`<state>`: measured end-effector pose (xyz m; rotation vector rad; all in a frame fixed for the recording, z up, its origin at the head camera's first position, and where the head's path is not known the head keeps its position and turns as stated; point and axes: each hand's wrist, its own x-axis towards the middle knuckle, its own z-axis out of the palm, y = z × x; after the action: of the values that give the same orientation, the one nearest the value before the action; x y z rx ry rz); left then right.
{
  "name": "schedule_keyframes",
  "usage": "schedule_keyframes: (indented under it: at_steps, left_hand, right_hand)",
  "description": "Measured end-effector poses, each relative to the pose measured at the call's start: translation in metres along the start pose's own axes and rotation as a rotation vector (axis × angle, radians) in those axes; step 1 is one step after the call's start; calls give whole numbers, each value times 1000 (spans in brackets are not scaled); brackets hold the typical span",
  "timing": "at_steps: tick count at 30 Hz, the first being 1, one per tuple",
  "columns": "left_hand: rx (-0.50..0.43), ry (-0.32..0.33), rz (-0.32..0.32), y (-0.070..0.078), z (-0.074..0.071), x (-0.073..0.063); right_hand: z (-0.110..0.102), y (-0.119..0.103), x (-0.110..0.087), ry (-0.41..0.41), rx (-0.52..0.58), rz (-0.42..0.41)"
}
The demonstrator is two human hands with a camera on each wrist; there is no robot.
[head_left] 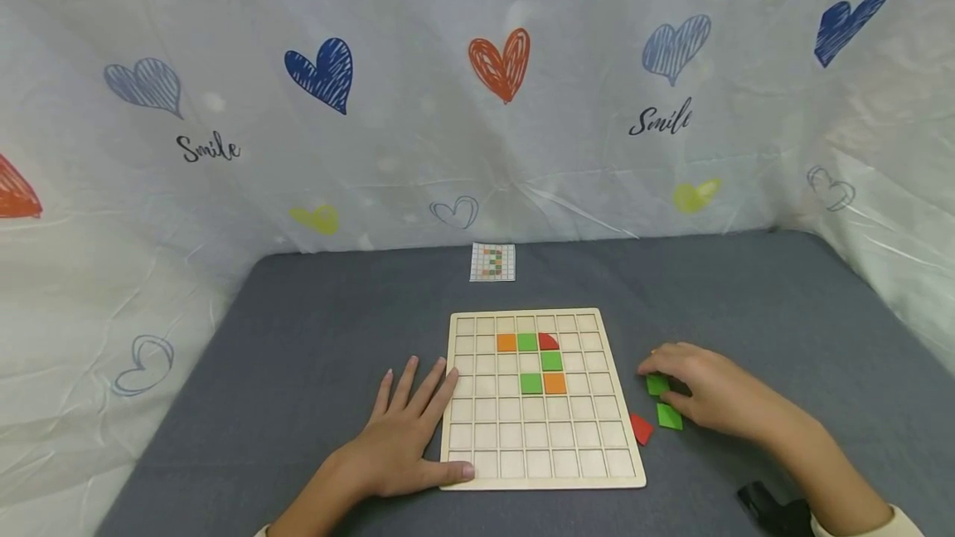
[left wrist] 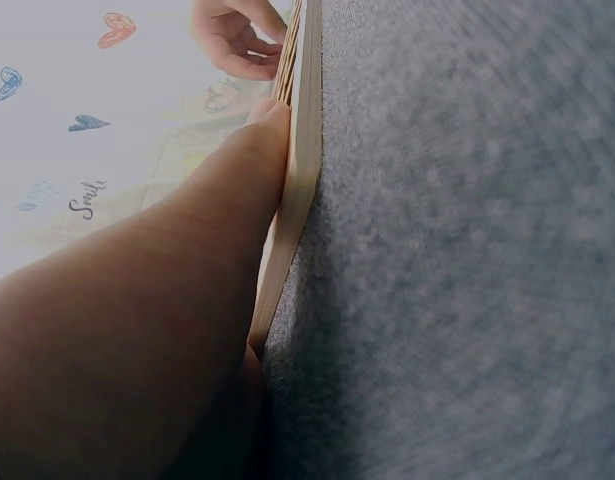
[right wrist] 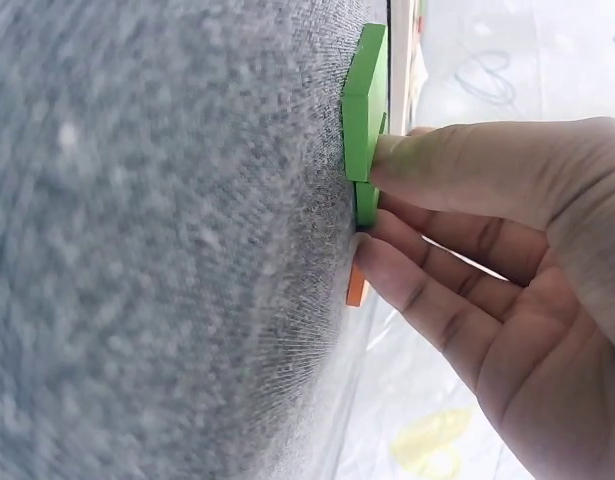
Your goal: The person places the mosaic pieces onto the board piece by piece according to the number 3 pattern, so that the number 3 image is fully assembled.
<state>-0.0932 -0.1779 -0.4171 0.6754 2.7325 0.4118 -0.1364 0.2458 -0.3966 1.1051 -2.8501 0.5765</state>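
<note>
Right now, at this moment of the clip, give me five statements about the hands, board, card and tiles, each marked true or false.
1. The left hand touches the wooden board. True.
2. The right hand is over the middle of the board. False: the right hand is off the board's right side, its thumb and fingers about a green tile.
3. Six coloured pieces sit in the board's grid. True.
4. The patterned card lies on top of the board. False: the card lies on the table beyond the board's far edge.
5. A loose red tile lies by the board's right edge. True.
</note>
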Motion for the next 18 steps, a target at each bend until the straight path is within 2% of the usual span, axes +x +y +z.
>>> schedule_keyframes:
  at_steps: [9,18]
  left_hand:
    - [7,5,3,0,0,0]
    - [4,3,8,0,0,0]
  right_hand:
    - [2,-6,3,28,41,-30]
    - [4,-17,10,3,84,-50]
